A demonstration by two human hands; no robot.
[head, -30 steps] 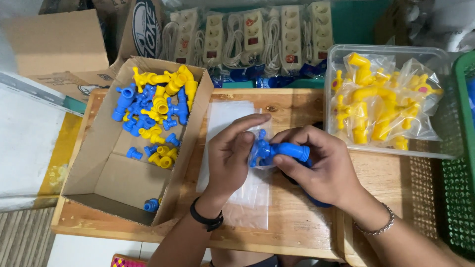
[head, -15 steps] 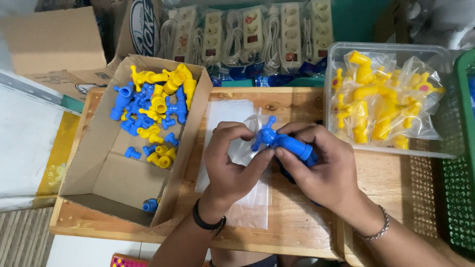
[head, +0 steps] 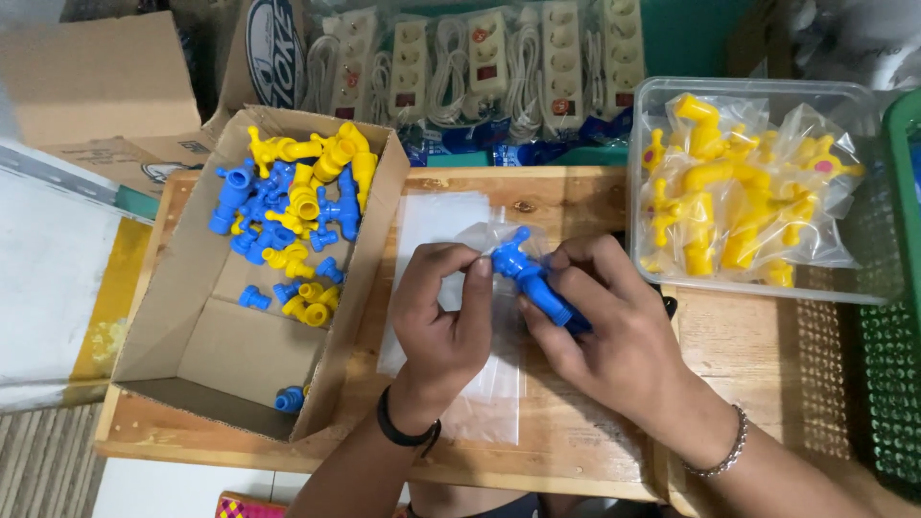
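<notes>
Head view shows your right hand (head: 604, 326) clamped around a blue plastic tap (head: 533, 278), its fingers curled tight on the body. Your left hand (head: 443, 312) pinches the mouth of a clear bag (head: 484, 240) at the tap's tip, thumb and forefinger pressed together. Both sit mid-board on the wooden tray (head: 576, 451), over a stack of flat clear bags (head: 432, 225). Bare wood lies open at 6 o'clock, up to the tray's near edge. At 9 o'clock a cardboard box (head: 206, 355) of blue and yellow taps crowds your left wrist. At 2 o'clock a clear tub (head: 767, 288) of bagged yellow taps sits just beside your right knuckles. Packed power strips (head: 480, 67) line 12 o'clock, and a green basket (head: 897, 288) closes 3 o'clock.
</notes>
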